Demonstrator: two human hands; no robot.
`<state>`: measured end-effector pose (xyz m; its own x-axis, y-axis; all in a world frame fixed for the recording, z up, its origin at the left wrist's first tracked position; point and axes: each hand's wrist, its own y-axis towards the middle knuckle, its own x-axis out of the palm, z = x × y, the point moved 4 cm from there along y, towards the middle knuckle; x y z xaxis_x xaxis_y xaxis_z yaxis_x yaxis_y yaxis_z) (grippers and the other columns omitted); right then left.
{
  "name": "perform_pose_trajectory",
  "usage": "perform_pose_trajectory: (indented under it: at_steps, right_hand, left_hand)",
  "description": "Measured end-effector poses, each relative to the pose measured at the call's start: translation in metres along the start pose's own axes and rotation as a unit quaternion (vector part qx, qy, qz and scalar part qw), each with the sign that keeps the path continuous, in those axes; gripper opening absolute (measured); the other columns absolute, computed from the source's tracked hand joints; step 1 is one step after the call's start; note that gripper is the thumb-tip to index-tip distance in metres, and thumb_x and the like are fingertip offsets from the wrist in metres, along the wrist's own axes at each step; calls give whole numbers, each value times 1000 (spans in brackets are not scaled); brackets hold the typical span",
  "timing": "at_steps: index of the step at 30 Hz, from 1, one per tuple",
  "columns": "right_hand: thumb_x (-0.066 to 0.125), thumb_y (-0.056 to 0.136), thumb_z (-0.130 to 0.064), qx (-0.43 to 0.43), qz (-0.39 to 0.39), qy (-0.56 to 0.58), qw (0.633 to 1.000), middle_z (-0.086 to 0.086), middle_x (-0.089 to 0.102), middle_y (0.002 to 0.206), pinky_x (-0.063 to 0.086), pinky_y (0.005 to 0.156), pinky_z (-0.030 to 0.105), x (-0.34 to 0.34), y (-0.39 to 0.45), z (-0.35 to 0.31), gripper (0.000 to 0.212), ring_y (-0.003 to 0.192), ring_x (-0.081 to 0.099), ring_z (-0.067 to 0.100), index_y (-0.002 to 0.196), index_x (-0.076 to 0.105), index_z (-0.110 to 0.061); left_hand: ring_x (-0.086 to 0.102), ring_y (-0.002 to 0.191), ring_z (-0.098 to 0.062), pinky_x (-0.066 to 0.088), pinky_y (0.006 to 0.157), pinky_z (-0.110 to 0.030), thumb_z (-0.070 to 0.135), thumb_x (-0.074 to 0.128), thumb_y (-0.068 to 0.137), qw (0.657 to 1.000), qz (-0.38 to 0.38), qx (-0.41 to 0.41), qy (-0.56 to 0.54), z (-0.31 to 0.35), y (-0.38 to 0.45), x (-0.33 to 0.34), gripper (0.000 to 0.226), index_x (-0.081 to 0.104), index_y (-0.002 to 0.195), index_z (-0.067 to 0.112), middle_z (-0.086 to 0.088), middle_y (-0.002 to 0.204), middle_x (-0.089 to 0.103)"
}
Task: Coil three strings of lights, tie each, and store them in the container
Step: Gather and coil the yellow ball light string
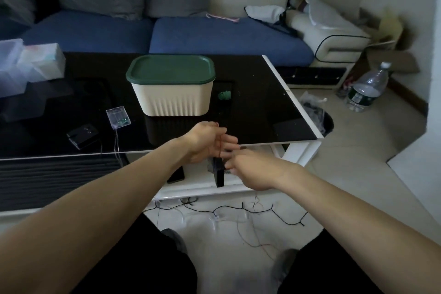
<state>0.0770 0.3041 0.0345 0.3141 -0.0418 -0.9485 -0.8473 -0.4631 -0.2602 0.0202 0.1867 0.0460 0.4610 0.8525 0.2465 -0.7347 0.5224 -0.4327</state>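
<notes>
Two hands are meeting at the desk edge: left grip pinching red wire, right grip clenching the black battery box.

Right hand fingertips hidden behind black battery box; box partly covered by both hands. Left hand grip on thin red wire, wire too fine to trace, maybe looped. Container contents hidden under green lid. Clear boxes blurred, cut by left edge.

Blue sofa behind black table
</notes>
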Motion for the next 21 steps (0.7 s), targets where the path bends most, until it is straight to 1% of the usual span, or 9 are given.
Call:
perform_pose_trajectory:
  at_steps: [2,5,8,10,12,15,18,20,21]
  right_hand:
    - [53,102,-28,-17,45,45,998,-4,63,123,56,78,38,-11,-1,-2,18,98,66,16,97,70,-27]
    - [58,99,-41,21,121,90,988,-9,69,76,50,60,25,-31,3,16,26,64,63,5,89,75,-24]
    - [68,90,-49,36,189,159,968,-8,63,62,46,54,22,-43,7,35,30,55,58,3,76,69,-23]
    - [72,87,-50,36,170,272,946,-5,61,59,42,51,19,-44,11,50,33,51,52,2,74,67,-20]
    - [71,84,-51,36,103,369,923,1,60,61,39,52,20,-38,12,70,35,55,51,7,78,69,-17]
    - [73,81,-44,32,35,456,889,1,61,67,39,56,22,-30,4,100,26,61,50,15,81,74,-18]
    - [68,90,-31,53,59,501,862,-9,61,60,43,61,21,-24,0,120,19,57,52,7,77,72,-18]
    - [68,93,-30,66,87,489,865,-8,61,61,45,61,21,-19,5,123,19,57,54,6,80,72,-17]
    - [68,93,-31,71,95,474,872,-5,62,64,44,59,21,-16,9,123,19,58,53,8,83,73,-16]
  left_hand:
    - [68,90,-34,57,81,-45,28,37,107,996,-23,-50,64,-9,5,0,44,39,136,-5,-26,113,63]
    - [69,90,-37,57,81,-44,44,29,106,983,-124,-88,107,-18,13,6,60,46,134,-6,-28,114,63]
    - [68,76,-31,54,66,-32,50,16,106,973,-186,-90,108,-18,16,10,66,52,128,-1,-24,104,68]
    - [56,55,-21,44,56,-27,51,16,105,969,-193,-78,136,-14,21,9,67,57,119,0,-16,81,67]
    - [37,43,-14,30,50,-26,49,24,104,965,-192,-77,164,-10,26,7,64,63,111,-2,-3,56,47]
    - [22,39,-11,16,45,-25,39,35,105,961,-192,-101,168,-8,32,2,49,59,76,8,4,47,26]
    - [37,41,-16,28,45,-25,26,34,102,963,-200,-119,137,-10,39,7,43,31,59,20,2,46,29]
    - [47,46,-20,35,49,-26,26,35,99,964,-216,-122,95,-11,46,14,39,30,61,19,-2,50,36]
    - [43,45,-18,31,48,-26,28,35,99,964,-221,-130,74,-11,51,18,38,32,62,18,-1,52,36]
